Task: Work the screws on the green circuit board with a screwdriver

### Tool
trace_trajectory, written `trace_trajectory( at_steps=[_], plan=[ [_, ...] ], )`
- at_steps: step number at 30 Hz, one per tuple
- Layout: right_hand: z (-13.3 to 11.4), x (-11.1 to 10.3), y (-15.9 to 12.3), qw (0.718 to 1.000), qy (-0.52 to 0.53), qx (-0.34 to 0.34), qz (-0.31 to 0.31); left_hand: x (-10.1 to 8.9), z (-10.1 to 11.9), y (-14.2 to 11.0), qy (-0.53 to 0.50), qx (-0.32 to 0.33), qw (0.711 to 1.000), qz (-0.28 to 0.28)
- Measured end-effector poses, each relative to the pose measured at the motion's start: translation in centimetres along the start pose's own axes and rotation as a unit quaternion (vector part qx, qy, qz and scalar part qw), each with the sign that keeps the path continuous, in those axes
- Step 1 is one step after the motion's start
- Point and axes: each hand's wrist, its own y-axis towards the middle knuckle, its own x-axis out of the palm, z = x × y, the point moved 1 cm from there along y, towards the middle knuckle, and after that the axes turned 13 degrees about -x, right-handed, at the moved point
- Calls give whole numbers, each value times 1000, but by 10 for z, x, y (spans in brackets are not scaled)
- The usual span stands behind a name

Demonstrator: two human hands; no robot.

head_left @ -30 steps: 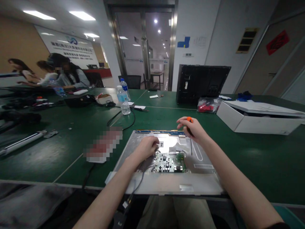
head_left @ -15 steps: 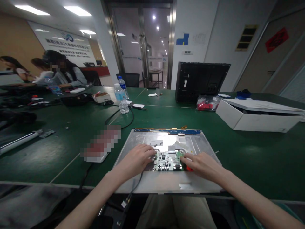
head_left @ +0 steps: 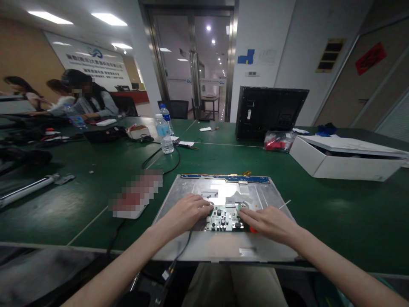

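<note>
A green circuit board (head_left: 220, 218) lies on the metal back of a display panel (head_left: 172, 196), which rests flat at the table's near edge. My left hand (head_left: 191, 209) has its bent fingers closed on the board's left edge; the thumb is hidden. At the opposite edge, my right hand (head_left: 266, 220) touches the board's upper right corner with its fingertips. Tucked under that palm is a screwdriver (head_left: 253, 229), its orange handle peeking out below and its thin shaft pointing up to the right. A blue circuit strip (head_left: 223, 177) runs along the panel's far edge.
Left of the panel lies a blurred-out flat object (head_left: 137, 196) with a cable. Water bottles (head_left: 164, 138) stand beyond it. A black monitor housing (head_left: 271, 113) and a white box (head_left: 345, 160) occupy the right side. Several people (head_left: 89, 98) sit at far left.
My right hand has come down from above the panel to the board's right edge, the screwdriver swinging from pointing down to lying under the palm. My left hand has shifted slightly onto the left edge.
</note>
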Motion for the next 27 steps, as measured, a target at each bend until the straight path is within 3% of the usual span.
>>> trace_trajectory(
  at_steps=[3, 7, 15, 21, 27],
  plan=[
    [0, 2, 1, 1000, 11, -4, 21, 2, 0, 1, 7, 13, 1000, 8],
    [3, 6, -1, 992, 82, 48, 84, 8, -6, 2, -48, 14, 999, 23],
    [10, 4, 7, 936, 207, 162, 235, 10, -13, 1, -241, -62, 968, 20],
    [16, -5, 14, 910, 248, 215, 251, 8, -14, 2, -279, -122, 952, 7],
    [15, -5, 8, 941, 195, 158, 225, 14, -20, 1, -264, -125, 956, 34]
  ],
)
